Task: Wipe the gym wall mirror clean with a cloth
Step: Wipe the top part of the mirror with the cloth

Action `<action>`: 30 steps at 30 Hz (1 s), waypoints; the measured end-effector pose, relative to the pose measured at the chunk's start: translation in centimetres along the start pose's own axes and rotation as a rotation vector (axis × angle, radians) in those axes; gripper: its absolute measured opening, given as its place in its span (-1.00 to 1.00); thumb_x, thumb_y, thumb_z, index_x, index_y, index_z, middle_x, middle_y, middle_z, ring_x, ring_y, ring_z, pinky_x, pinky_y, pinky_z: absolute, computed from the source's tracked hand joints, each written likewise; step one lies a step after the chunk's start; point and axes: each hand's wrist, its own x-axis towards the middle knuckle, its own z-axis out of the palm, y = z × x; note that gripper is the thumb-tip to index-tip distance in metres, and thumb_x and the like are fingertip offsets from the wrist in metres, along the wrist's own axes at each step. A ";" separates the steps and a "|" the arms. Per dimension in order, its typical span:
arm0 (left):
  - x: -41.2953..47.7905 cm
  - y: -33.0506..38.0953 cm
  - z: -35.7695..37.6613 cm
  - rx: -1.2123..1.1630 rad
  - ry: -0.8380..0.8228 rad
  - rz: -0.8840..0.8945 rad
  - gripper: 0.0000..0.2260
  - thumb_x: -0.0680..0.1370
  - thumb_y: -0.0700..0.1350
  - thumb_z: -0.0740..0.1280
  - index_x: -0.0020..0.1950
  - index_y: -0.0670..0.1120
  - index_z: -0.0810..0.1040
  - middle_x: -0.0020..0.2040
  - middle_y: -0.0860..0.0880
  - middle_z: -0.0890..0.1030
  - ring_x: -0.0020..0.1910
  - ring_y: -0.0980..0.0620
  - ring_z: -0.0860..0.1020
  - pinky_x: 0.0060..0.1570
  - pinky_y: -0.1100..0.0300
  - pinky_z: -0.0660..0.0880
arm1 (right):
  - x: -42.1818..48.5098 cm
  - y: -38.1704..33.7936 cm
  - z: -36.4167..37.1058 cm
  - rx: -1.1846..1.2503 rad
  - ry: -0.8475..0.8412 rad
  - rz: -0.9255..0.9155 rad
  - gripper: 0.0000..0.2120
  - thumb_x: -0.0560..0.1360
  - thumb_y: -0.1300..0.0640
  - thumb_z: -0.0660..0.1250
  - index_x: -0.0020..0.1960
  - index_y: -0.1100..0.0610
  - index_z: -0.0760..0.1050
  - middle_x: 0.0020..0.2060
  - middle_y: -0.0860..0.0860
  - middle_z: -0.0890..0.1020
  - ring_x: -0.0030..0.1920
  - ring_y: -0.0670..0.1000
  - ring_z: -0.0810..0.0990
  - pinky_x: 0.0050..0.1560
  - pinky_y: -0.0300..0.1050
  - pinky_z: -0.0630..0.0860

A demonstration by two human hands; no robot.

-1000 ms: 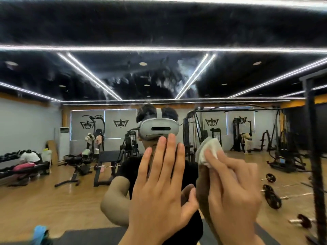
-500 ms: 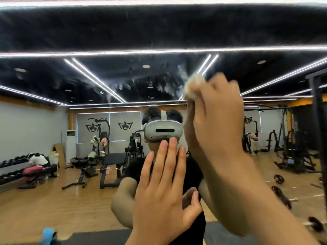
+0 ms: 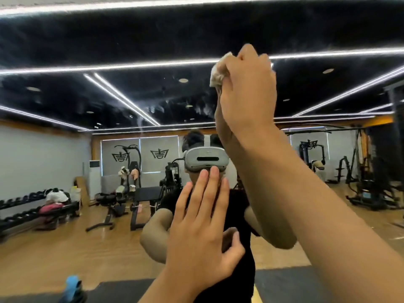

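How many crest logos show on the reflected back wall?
3 crest logos: two left of the headset, one at right behind a machine. The raised right arm may hide more.

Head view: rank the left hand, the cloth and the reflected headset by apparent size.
1. left hand, nearest the camera, so enlarged.
2. headset, seen only as a reflection.
3. cloth, mostly hidden inside the right hand.

Words, numbers: none can be read.
Signs: three alike, all seen in the mirror [image 3: 65, 31].
Left blind [image 3: 109, 147]: a dark crown-like emblem [image 3: 119, 157], its right side crossed by a machine frame [image 3: 131, 159].
Mid blind [image 3: 159, 166]: a second emblem [image 3: 159, 153], shown whole, with no letters legible.
Right blind [image 3: 295, 147]: a third emblem [image 3: 309, 142], its lower part hidden by a dark machine [image 3: 314, 155].
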 end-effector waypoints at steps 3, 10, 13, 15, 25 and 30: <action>-0.2 -1.3 -1.5 0.016 -0.042 0.069 -0.19 0.50 0.15 0.30 0.70 -0.14 0.22 0.73 -0.14 0.10 0.71 -0.11 0.08 0.63 -0.09 0.08 | -2.6 0.1 -0.4 0.001 0.020 -0.002 -0.83 0.62 0.27 0.28 0.13 0.14 0.62 0.07 0.08 0.56 0.02 0.05 0.42 0.00 -0.10 0.36; -3.9 -9.8 -5.1 0.203 0.011 -0.092 -0.24 0.55 0.17 0.22 0.71 -0.09 0.19 0.73 -0.17 0.04 0.72 -0.17 0.01 0.67 -0.15 -0.08 | -19.9 2.1 -4.4 0.023 -0.096 -0.003 -0.65 0.49 0.40 0.40 0.24 0.18 0.66 -0.08 0.13 0.58 -0.12 0.18 0.45 -0.12 0.08 0.39; -5.1 -12.1 -4.7 0.263 -0.028 -0.121 -0.30 0.66 0.25 0.04 0.72 -0.09 0.13 0.73 -0.20 0.01 0.72 -0.18 -0.02 0.65 -0.17 -0.09 | -17.0 2.1 -3.1 0.031 -0.090 -0.080 -0.70 0.48 0.41 0.47 0.17 0.19 0.66 -0.09 0.13 0.55 -0.11 0.20 0.46 -0.15 0.11 0.39; -5.7 -12.7 -4.1 0.262 -0.015 -0.108 -0.29 0.64 0.24 0.07 0.72 -0.09 0.11 0.73 -0.20 0.01 0.72 -0.19 -0.01 0.64 -0.21 -0.05 | -11.7 1.0 -1.5 0.032 -0.025 -0.109 -0.83 0.53 0.36 0.43 0.09 0.19 0.62 -0.07 0.11 0.54 -0.07 0.15 0.43 -0.10 -0.03 0.29; -5.9 -13.0 -3.7 0.259 0.010 -0.073 -0.22 0.54 0.21 0.19 0.71 -0.07 0.13 0.73 -0.19 0.04 0.71 -0.21 0.03 0.64 -0.24 -0.01 | -6.9 -0.7 0.7 0.026 0.043 -0.062 -0.78 0.55 0.37 0.34 0.16 0.22 0.62 0.02 0.21 0.56 0.02 0.25 0.48 -0.01 0.20 0.43; -6.0 -12.9 -3.6 0.252 0.023 -0.069 -0.25 0.55 0.19 0.18 0.70 -0.10 0.20 0.73 -0.20 0.06 0.70 -0.24 0.06 0.63 -0.26 0.02 | -21.2 0.1 -2.6 0.015 -0.076 -0.088 -0.55 0.43 0.38 0.52 0.26 0.08 0.65 -0.04 0.05 0.56 -0.13 0.15 0.43 -0.13 0.05 0.35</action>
